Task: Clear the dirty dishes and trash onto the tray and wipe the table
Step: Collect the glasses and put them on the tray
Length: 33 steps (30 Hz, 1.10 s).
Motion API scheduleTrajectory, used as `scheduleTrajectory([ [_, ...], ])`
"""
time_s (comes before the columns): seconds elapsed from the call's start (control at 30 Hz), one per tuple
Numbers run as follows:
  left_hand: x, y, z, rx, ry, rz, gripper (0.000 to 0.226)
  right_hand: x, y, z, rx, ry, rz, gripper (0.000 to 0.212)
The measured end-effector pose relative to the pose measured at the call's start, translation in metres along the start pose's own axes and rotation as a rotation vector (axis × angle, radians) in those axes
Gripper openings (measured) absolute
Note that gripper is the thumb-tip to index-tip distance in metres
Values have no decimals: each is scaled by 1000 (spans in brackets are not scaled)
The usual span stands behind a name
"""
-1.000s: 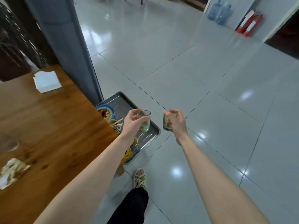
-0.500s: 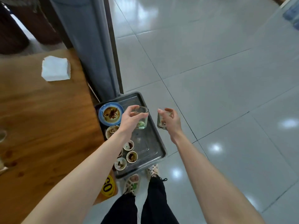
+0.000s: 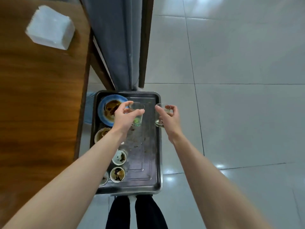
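A metal tray lies low beside the wooden table. My left hand grips a clear glass with green dregs, held above the tray's far middle. My right hand grips a second glass with pale liquid, over the tray's right rim. On the tray sit a dirty blue plate, a soiled bowl and small sauce cups. My left forearm hides part of the dishes.
A white napkin stack sits on the table's far part. A grey pillar stands just behind the tray. Glossy tiled floor spreads to the right. My dark trouser legs stand at the tray's near edge.
My view has tilted down and closer over the tray. Both hands, each still holding its glass, now hang above the tray rather than off to its right side.
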State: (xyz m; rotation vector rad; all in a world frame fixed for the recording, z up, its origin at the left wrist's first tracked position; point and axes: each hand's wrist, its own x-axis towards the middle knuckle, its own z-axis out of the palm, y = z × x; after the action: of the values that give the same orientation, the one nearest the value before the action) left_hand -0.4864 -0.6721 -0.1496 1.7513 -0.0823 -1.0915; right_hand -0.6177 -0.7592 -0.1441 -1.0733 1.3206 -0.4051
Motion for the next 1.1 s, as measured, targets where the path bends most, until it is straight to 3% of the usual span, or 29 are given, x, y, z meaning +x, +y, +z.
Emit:
scheduleTrajectory([
  [0.2,69,-32,3,66,82,39,58,71,26,21,-64,-29,-37,47],
  [0.5,134,-55,9,173,94,96,62,142,60,46,-118,-27,-149,46],
  [0.73,160,-58,15,222,84,126,60,170,72,52,-99,-34,-172,45],
  [1.1,171,-67,20,561,121,229,60,184,91,56,-122,-34,-171,50],
])
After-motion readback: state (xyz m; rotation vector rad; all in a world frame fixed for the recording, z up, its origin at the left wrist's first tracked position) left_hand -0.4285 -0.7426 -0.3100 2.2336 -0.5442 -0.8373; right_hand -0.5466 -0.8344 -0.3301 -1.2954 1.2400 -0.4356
